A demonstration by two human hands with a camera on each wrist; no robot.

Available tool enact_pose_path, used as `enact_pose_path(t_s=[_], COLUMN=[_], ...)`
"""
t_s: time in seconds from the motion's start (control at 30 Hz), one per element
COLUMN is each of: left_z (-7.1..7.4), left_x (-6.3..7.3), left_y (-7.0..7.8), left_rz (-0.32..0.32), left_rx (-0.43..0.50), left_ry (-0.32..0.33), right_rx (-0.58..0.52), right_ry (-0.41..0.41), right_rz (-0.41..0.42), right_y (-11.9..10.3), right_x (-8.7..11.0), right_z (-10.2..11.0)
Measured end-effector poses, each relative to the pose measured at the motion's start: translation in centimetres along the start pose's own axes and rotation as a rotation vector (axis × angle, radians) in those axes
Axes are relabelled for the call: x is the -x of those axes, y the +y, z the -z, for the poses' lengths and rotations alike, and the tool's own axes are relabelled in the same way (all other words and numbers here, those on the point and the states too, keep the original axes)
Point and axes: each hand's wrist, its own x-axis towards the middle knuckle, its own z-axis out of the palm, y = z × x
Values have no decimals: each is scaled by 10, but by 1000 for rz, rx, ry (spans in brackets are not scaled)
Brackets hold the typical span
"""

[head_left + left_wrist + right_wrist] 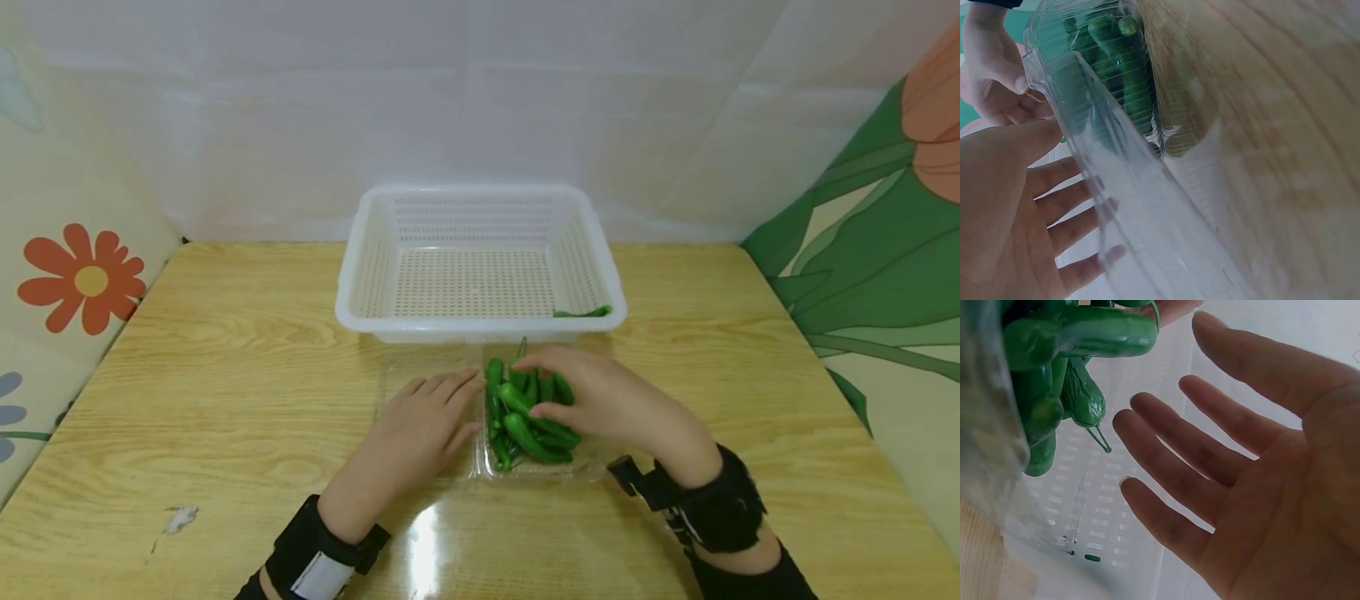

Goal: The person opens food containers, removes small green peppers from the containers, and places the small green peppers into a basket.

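Several green chili peppers (534,442) lie heaped in the right half of a clear plastic clamshell box (480,475), which stands unfolded on the table. My right hand (611,400) hovers at the heap's right side, thumb and fingers apart. In the right wrist view its fingers (1172,475) are gently bent beside the peppers and hold nothing. Over the box's left half, the lid (1166,231), lies my left hand (423,417), palm down. Its fingertips reach the lid's inner edge near the peppers, and the left wrist view shows them partly through the clear plastic.
A white slotted plastic basket (480,325) stands right behind the box. One green pepper (585,313) shows inside its front right corner. The wooden table (247,358) meets a white sheet (300,142) at the back, with flower-printed panels at both sides.
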Motion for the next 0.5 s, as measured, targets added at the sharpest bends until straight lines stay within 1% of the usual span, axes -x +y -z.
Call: enact_pose_path(t_s=[0.23, 0.5], left_z=[0, 1], left_x=[0, 0], left_y=[0, 1], left_rz=[-3, 1], left_rx=[1, -4], left_ry=[-4, 2], right_rx=[17, 24], right_ry=[-21, -81], right_rz=[-20, -56], right_y=[-1, -2], right_x=[2, 5], right_z=[-1, 1])
